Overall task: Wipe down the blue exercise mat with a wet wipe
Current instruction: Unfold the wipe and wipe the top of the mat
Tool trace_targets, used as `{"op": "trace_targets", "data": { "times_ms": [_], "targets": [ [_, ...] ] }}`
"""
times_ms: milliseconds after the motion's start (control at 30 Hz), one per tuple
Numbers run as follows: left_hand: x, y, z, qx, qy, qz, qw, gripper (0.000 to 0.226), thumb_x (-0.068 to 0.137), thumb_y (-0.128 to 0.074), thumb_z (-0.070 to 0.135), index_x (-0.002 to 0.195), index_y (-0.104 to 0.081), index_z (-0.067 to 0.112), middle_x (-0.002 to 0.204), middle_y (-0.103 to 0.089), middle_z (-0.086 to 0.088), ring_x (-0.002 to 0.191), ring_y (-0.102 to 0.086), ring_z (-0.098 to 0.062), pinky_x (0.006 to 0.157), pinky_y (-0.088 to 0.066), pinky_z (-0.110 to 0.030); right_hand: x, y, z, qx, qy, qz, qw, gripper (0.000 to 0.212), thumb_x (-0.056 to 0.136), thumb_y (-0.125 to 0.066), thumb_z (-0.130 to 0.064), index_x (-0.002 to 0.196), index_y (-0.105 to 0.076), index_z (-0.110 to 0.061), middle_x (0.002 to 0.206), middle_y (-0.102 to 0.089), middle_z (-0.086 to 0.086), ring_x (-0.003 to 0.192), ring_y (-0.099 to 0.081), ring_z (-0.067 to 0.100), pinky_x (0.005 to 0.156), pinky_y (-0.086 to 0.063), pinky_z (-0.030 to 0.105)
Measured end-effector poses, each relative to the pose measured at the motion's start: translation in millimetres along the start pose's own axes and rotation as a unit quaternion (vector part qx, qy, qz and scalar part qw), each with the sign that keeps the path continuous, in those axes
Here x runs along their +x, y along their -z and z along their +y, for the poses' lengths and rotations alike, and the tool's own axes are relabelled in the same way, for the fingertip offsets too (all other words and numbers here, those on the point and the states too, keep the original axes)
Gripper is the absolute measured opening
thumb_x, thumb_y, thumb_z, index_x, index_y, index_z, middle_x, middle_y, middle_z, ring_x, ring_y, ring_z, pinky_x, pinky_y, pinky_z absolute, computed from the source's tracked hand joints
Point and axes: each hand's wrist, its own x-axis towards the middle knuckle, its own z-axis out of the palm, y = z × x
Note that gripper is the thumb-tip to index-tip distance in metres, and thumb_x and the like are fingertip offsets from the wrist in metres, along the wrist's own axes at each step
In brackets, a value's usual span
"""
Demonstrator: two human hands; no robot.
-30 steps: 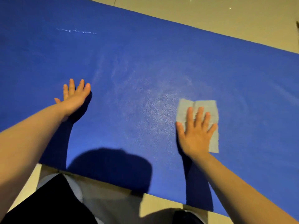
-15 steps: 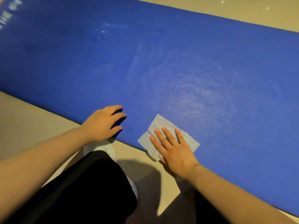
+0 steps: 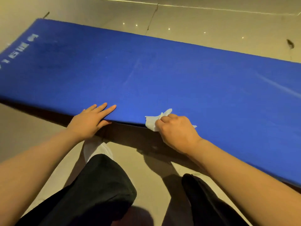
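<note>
Left hand (image 3: 91,122): fingers straight and spread, laid flat on top of the mat (image 3: 162,75) at its near edge, thumb tucked under that edge. The near edge appears lifted off the floor (image 3: 211,18), with dark shadow beneath it.

Right hand (image 3: 177,132): curled into a fist at the same near edge, to the right of the left hand, gripping a crumpled white wipe (image 3: 154,120). The wipe sticks out past the knuckles toward the left hand and touches the mat edge. The two hands are apart.

Mat: blue, lying on the tiled floor. Its long axis runs from the far left to the near right. White print, too blurred to read, marks its left end.

Below the mat's near edge: two knees in black trousers (image 3: 97,185) and a white shoe (image 3: 96,147).
</note>
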Motion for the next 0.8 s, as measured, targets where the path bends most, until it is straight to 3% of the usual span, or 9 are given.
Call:
{"op": "trace_targets", "data": {
  "times_ms": [100, 200, 333, 400, 467, 533, 600, 700, 800],
  "targets": [
    [-9.8, 50.4, 15.7, -0.001, -0.008, 0.084, 0.996, 0.057, 0.097, -0.033, 0.05, 0.151, -0.013, 0.046, 0.158, -0.028, 0.008, 0.142, -0.032, -0.024, 0.09, -0.052, -0.048, -6.4, 44.9, 13.0, -0.022, -0.041, 0.063, 0.997, 0.033, 0.04, -0.082, 0.006, 0.053, -0.054, -0.007, 0.045, -0.048, 0.007, 0.035, -0.038, 0.025, 0.054, 0.0, 0.015],
    [-22.3, 75.3, 63.3, 0.033, -0.036, 0.153, 0.987, 0.054, 0.098, -0.034, 0.051, 0.15, -0.019, 0.048, 0.155, -0.034, 0.012, 0.137, -0.041, -0.019, 0.071, -0.054, -0.036, -46.1, 82.8, 35.6, -0.053, -0.083, 0.111, 0.989, 0.023, 0.054, -0.073, 0.006, 0.056, -0.055, -0.008, 0.05, -0.054, 0.007, 0.038, -0.047, 0.028, 0.055, 0.002, 0.019],
    [-25.2, 78.7, 157.4, 0.065, -0.086, 0.199, 0.974, 0.055, 0.098, -0.039, 0.053, 0.15, -0.021, 0.049, 0.151, -0.04, 0.013, 0.13, -0.049, -0.021, 0.059, -0.039, -0.027, -128.7, 105.5, 78.2, -0.049, -0.157, 0.128, 0.978, 0.012, 0.074, -0.055, -0.008, 0.064, -0.061, -0.011, 0.059, -0.062, 0.001, 0.046, -0.051, 0.027, 0.051, -0.003, 0.016],
    [-27.9, 75.5, 201.6, 0.037, -0.14, 0.177, 0.973, 0.056, 0.086, -0.066, 0.049, 0.139, -0.049, 0.042, 0.126, -0.065, 0.004, 0.095, -0.067, -0.031, 0.046, -0.034, -0.022, -172.5, 101.7, 96.9, -0.06, -0.199, 0.122, 0.97, 0.019, 0.078, -0.049, -0.009, 0.067, -0.064, -0.012, 0.062, -0.064, 0.001, 0.046, -0.048, 0.026, 0.046, -0.011, 0.017],
    [-25.4, 55.1, 239.4, 0.036, -0.173, 0.197, 0.964, 0.06, 0.066, -0.084, 0.047, 0.122, -0.067, 0.033, 0.101, -0.073, -0.002, 0.064, -0.066, -0.032, 0.048, -0.015, -0.013, -215.5, 93.4, 111.4, -0.065, -0.235, 0.11, 0.964, 0.015, 0.078, -0.06, -0.002, 0.07, -0.067, -0.012, 0.065, -0.066, 0.003, 0.047, -0.045, 0.024, 0.041, -0.026, 0.022],
    [-26.0, 31.5, 275.8, 0.03, -0.19, 0.2, 0.961, 0.063, 0.059, -0.085, 0.052, 0.117, -0.071, 0.032, 0.099, -0.074, -0.001, 0.061, -0.065, -0.031, 0.053, -0.006, -0.013, -254.3, 82.8, 120.9, -0.069, -0.264, 0.091, 0.958, 0.02, 0.07, -0.076, 0.006, 0.072, -0.068, -0.013, 0.067, -0.067, 0.003, 0.049, -0.05, 0.024, 0.041, -0.033, 0.026],
    [-33.1, 12.5, 306.6, 0.025, -0.202, 0.172, 0.964, 0.067, 0.056, -0.085, 0.057, 0.116, -0.072, 0.031, 0.102, -0.074, 0.001, 0.067, -0.068, -0.029, 0.047, -0.014, -0.013, -288.1, 72.5, 125.4, -0.064, -0.287, 0.067, 0.953, 0.027, 0.064, -0.081, 0.008, 0.073, -0.068, -0.014, 0.069, -0.068, 0.002, 0.05, -0.052, 0.024, 0.041, -0.033, 0.026],
    [-41.9, -7.8, 323.6, 0.005, -0.233, 0.143, 0.962, 0.067, 0.05, -0.092, 0.046, 0.11, -0.075, 0.02, 0.102, -0.074, -0.003, 0.074, -0.071, -0.028, 0.039, -0.039, -0.024, -328.9, 60.6, 130.1, -0.047, -0.326, 0.06, 0.942, 0.031, 0.062, -0.081, 0.01, 0.076, -0.069, -0.014, 0.074, -0.071, 0.002, 0.053, -0.053, 0.026, 0.041, -0.043, 0.03],
    [-45.2, -24.8, 308.5, 0.013, -0.271, 0.16, 0.949, 0.05, 0.073, -0.08, 0.043, 0.115, -0.072, 0.018, 0.111, -0.071, -0.009, 0.089, -0.071, -0.029, 0.063, -0.056, -0.043, -355.9, 59.1, 130.8, -0.028, -0.354, 0.068, 0.932, 0.034, 0.063, -0.08, 0.013, 0.083, -0.071, -0.013, 0.078, -0.071, 0.003, 0.058, -0.058, 0.028, 0.042, -0.05, 0.035]
  ]
}}
